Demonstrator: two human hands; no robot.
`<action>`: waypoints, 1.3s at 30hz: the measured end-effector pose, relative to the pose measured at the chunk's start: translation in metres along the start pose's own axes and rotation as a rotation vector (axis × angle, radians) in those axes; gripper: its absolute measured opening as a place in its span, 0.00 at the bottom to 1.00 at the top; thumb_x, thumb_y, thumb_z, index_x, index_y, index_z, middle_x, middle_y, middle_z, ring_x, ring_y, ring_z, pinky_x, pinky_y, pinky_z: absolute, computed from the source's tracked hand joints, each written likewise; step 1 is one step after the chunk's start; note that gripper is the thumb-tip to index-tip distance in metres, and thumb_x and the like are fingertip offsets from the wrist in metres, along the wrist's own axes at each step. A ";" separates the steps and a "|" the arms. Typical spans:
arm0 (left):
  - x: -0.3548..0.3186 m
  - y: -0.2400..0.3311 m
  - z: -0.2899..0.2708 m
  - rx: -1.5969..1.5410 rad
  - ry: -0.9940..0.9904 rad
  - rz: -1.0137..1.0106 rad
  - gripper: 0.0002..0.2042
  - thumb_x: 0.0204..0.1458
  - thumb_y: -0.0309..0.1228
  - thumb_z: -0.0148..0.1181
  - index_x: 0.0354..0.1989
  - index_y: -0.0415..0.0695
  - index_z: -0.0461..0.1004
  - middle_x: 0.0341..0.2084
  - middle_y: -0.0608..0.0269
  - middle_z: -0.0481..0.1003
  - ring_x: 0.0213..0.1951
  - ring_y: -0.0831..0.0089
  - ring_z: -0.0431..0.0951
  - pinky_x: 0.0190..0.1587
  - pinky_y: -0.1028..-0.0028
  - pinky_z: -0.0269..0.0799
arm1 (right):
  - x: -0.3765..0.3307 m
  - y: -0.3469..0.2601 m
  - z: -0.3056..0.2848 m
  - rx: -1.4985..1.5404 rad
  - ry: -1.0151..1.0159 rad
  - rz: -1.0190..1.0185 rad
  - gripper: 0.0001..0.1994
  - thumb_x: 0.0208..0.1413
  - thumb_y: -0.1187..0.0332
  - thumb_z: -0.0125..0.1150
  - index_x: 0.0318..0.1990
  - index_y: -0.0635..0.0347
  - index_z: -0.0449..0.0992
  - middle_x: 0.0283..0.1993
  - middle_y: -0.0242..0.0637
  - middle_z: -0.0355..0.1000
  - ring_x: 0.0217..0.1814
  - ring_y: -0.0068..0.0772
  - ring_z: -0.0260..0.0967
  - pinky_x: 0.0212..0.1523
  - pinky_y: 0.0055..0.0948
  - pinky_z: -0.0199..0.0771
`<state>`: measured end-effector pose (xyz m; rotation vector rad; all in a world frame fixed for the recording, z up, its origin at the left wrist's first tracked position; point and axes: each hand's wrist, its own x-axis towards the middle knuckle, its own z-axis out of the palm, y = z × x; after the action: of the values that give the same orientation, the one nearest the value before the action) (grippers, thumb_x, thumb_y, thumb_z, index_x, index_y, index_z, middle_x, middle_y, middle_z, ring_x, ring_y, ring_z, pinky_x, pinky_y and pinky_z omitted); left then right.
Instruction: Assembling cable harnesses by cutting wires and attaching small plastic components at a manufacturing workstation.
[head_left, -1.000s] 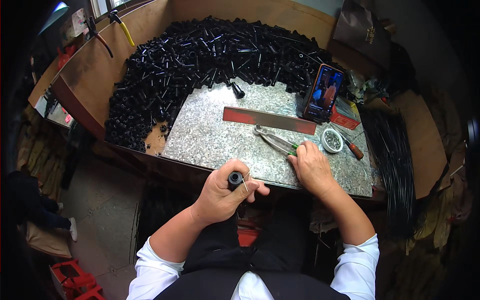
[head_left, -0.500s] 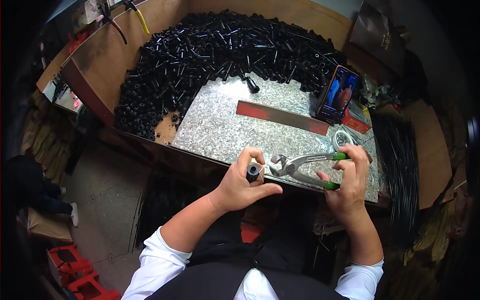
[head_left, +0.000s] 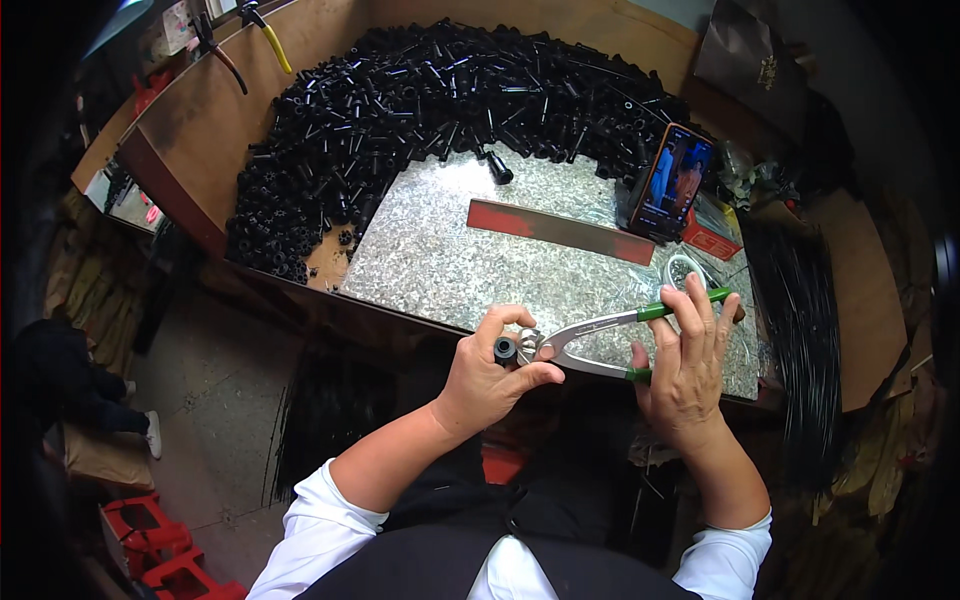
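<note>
Between the thumb and curled fingers of my left hand, a short black cylindrical part is gripped with its round end facing up. My right hand holds end-cutting pincers by their green handles, fingers over the upper one and thumb by the lower. The handles are spread apart. The pincers' jaws are right beside the black part, partly hidden by my left fingers; whether they bite on anything I cannot tell. Both hands are at the front edge of the speckled worktop.
A large heap of black cylindrical parts fills the back. On the worktop lie a red-edged metal bar and a lone black part. A phone leans by a red box. Long black strands hang at right.
The pincers have moved left, bringing their jaws from a gap away to the black part in my left hand. My right fingers have straightened somewhat along the upper handle.
</note>
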<state>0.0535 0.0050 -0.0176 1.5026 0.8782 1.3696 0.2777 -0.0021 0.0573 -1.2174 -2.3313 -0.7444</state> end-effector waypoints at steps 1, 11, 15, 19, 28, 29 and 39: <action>0.001 0.001 0.001 -0.002 -0.003 0.000 0.26 0.42 0.33 0.74 0.45 0.41 0.63 0.25 0.67 0.71 0.26 0.82 0.71 0.30 0.81 0.70 | 0.001 -0.001 -0.004 0.027 -0.037 0.023 0.17 0.46 0.73 0.62 0.44 0.65 0.67 0.57 0.46 0.59 0.67 0.56 0.53 0.67 0.68 0.37; -0.002 -0.002 -0.002 0.102 0.008 0.007 0.22 0.36 0.33 0.77 0.36 0.42 0.70 0.26 0.71 0.74 0.28 0.87 0.70 0.31 0.86 0.65 | -0.021 -0.001 -0.004 0.070 -0.007 0.035 0.16 0.47 0.65 0.67 0.34 0.61 0.63 0.46 0.47 0.62 0.50 0.49 0.63 0.58 0.57 0.58; -0.004 -0.002 -0.001 0.114 -0.003 0.009 0.22 0.37 0.33 0.77 0.37 0.42 0.70 0.25 0.71 0.75 0.29 0.87 0.72 0.32 0.85 0.67 | -0.017 -0.006 -0.009 0.012 0.034 0.015 0.17 0.49 0.60 0.66 0.33 0.61 0.64 0.45 0.47 0.63 0.49 0.49 0.64 0.57 0.55 0.59; -0.006 -0.003 -0.003 0.093 -0.011 0.001 0.22 0.38 0.32 0.76 0.38 0.40 0.70 0.26 0.69 0.75 0.30 0.86 0.73 0.33 0.84 0.69 | -0.013 -0.011 -0.010 0.051 0.009 0.029 0.17 0.50 0.60 0.66 0.32 0.61 0.64 0.45 0.47 0.64 0.48 0.49 0.64 0.57 0.55 0.59; -0.005 -0.002 0.001 0.058 -0.007 0.004 0.20 0.37 0.30 0.77 0.35 0.40 0.71 0.25 0.72 0.71 0.28 0.88 0.70 0.31 0.85 0.65 | -0.022 -0.009 -0.015 0.054 0.035 -0.003 0.18 0.49 0.57 0.66 0.24 0.59 0.64 0.34 0.42 0.66 0.34 0.43 0.65 0.36 0.40 0.62; -0.006 -0.001 -0.001 0.052 -0.015 0.008 0.20 0.37 0.30 0.77 0.35 0.40 0.71 0.25 0.72 0.71 0.28 0.88 0.70 0.31 0.85 0.65 | -0.023 -0.009 -0.016 0.099 -0.012 0.001 0.19 0.49 0.57 0.66 0.24 0.60 0.63 0.32 0.42 0.66 0.32 0.43 0.64 0.33 0.40 0.62; -0.017 0.010 -0.020 -0.042 -0.246 -0.065 0.33 0.24 0.54 0.74 0.33 0.38 0.74 0.18 0.74 0.69 0.22 0.88 0.66 0.24 0.84 0.59 | -0.047 -0.024 -0.024 1.134 -0.705 0.281 0.16 0.46 0.66 0.72 0.34 0.62 0.69 0.21 0.37 0.70 0.20 0.33 0.72 0.23 0.26 0.69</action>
<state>0.0308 -0.0111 -0.0144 1.5573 0.7318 1.1210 0.2853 -0.0580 0.0422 -1.2300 -2.2926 1.1475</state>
